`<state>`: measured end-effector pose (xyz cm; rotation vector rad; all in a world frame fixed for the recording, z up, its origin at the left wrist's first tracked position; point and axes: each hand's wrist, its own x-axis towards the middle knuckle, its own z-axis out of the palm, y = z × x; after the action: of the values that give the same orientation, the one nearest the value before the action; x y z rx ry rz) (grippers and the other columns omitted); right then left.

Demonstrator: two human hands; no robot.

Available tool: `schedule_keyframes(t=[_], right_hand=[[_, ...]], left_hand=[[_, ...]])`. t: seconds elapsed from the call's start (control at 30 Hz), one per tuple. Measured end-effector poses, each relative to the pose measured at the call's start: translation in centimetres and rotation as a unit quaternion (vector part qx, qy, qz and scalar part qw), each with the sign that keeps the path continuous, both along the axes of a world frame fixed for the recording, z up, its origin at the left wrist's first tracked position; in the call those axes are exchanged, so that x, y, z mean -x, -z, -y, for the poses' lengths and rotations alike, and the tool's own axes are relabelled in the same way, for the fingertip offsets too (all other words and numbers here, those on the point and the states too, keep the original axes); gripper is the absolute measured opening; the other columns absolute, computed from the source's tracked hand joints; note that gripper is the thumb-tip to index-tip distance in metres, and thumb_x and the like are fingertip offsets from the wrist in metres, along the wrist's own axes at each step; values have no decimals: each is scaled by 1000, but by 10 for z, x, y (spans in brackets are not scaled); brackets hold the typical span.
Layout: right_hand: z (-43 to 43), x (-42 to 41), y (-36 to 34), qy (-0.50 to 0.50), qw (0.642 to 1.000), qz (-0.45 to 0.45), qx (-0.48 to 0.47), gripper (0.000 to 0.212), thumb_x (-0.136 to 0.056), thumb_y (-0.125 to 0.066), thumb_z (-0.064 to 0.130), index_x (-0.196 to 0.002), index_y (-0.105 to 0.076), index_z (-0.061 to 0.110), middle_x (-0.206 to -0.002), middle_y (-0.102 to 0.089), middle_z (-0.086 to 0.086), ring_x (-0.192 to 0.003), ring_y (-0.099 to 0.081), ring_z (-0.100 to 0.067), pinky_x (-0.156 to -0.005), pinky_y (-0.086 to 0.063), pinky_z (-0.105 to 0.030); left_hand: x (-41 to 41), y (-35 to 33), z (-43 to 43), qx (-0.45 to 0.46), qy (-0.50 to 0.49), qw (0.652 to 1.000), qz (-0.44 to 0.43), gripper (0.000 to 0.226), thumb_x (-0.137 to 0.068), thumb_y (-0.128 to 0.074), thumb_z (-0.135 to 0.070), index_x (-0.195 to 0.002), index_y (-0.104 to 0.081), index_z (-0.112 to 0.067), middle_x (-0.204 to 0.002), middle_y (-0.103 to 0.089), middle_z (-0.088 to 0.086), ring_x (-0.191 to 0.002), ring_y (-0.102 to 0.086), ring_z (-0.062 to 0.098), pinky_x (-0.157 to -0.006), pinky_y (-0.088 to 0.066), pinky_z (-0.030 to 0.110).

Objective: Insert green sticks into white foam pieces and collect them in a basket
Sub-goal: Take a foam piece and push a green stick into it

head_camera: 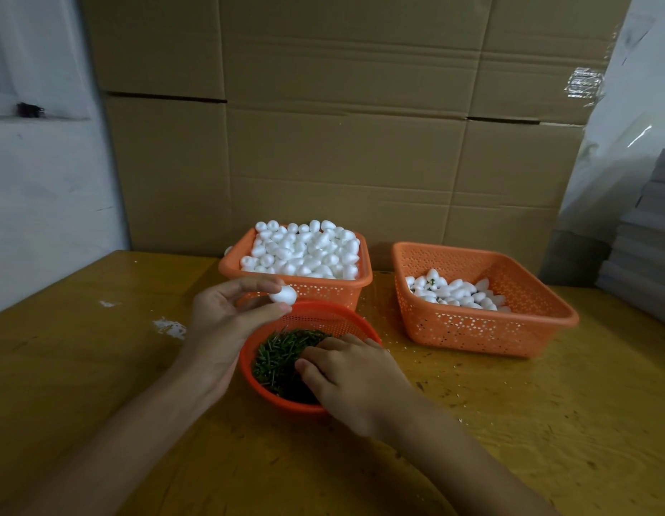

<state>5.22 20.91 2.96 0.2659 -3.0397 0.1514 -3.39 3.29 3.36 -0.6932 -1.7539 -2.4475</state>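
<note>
My left hand (226, 314) pinches one white foam piece (283, 294) between thumb and fingertips, just above the round orange bowl (249, 381) of green sticks (277, 351). My right hand (353, 378) reaches palm-down into that bowl, fingers curled among the sticks; whether it grips one is hidden. Behind the bowl stands a square orange basket (323, 288) heaped with plain foam pieces (304, 251). To the right a second orange basket (472, 329) holds a shallow layer of foam pieces (457, 292), one showing a green stick tip.
Everything rests on a yellow wooden table (100, 366) with white scuffs at the left. Large cardboard boxes (342, 124) form a wall behind the baskets. A grey stack (647, 236) stands at the right edge.
</note>
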Motion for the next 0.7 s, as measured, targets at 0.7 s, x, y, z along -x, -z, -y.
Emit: schedule_keyframes(t=[0.7], right_hand=[[0, 0, 1, -2, 1000, -6, 2, 47, -112, -23, 51, -131, -62, 32, -128, -64, 3, -120, -55, -24, -96, -40, -39]], left_hand=[[-2, 0, 0, 22, 11, 999, -34, 32, -72, -83, 7, -86, -80, -22, -113, -78, 6, -112, -75, 21, -83, -60, 23]])
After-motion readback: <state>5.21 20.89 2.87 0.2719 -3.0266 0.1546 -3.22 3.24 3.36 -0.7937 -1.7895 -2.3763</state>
